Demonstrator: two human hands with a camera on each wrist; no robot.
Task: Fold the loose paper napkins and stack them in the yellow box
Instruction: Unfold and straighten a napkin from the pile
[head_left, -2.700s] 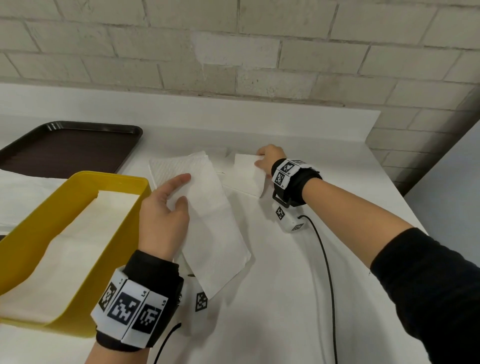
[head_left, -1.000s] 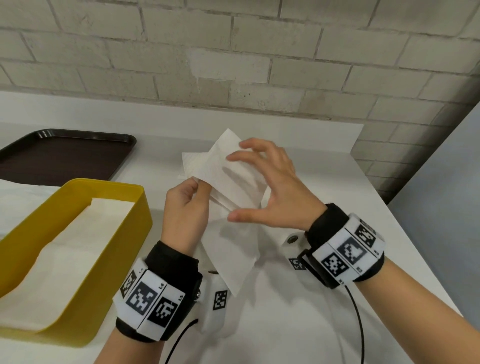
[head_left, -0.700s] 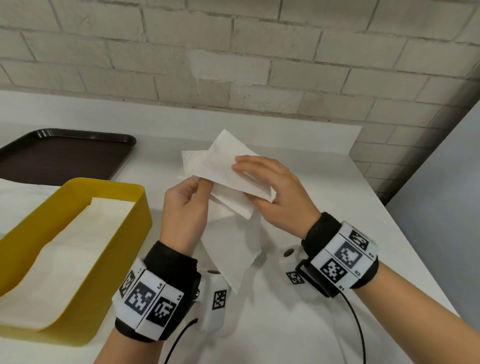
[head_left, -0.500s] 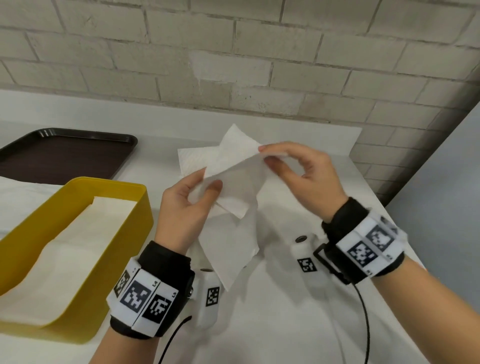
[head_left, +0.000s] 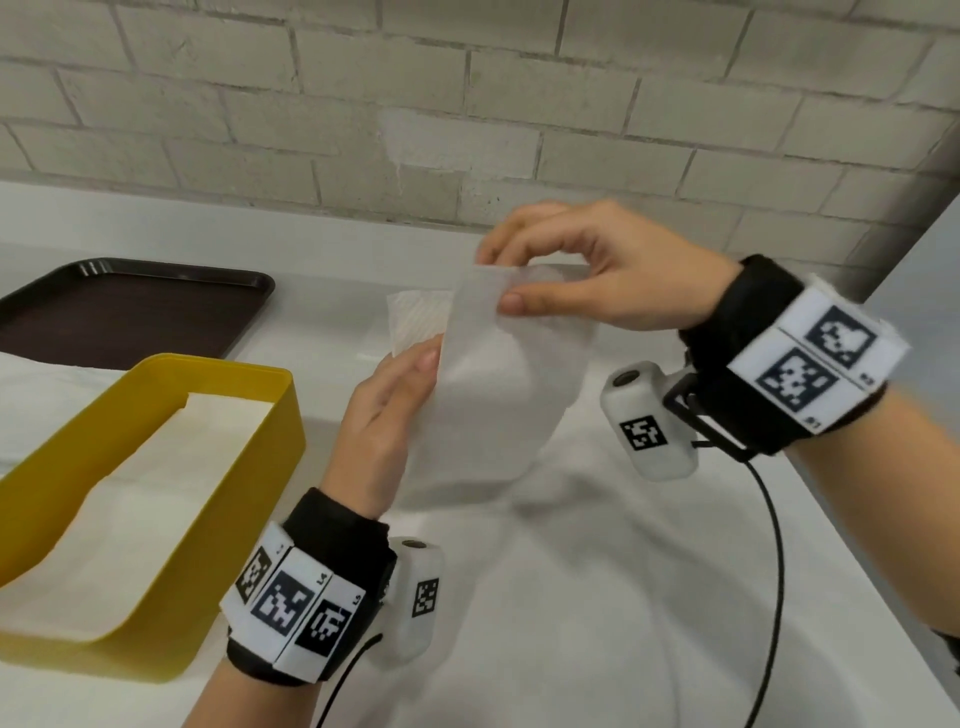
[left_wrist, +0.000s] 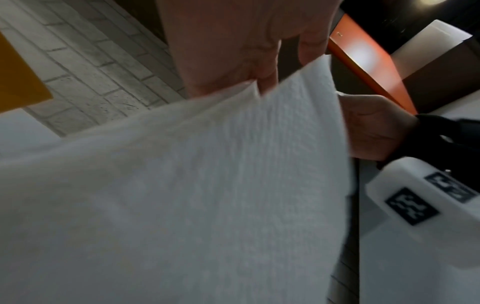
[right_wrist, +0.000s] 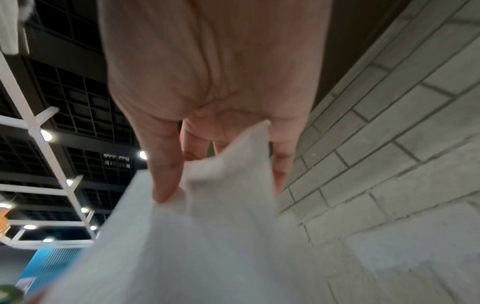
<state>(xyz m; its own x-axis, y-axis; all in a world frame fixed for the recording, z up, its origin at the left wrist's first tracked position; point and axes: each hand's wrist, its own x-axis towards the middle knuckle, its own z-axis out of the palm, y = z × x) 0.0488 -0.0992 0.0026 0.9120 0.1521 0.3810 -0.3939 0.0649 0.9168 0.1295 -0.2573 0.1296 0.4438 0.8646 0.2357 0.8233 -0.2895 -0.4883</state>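
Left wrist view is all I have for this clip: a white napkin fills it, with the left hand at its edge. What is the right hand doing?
Observer: The right hand pinches the napkin at its top edge, between thumb and fingers.
Operator: Is the napkin lying on the counter?
Observer: No. The head view shows it held up above the white counter, with the left hand gripping its left edge.
Operator: Anything in the yellow box?
Observer: Yes. White paper lies flat inside the yellow box, which sits left of the hands.
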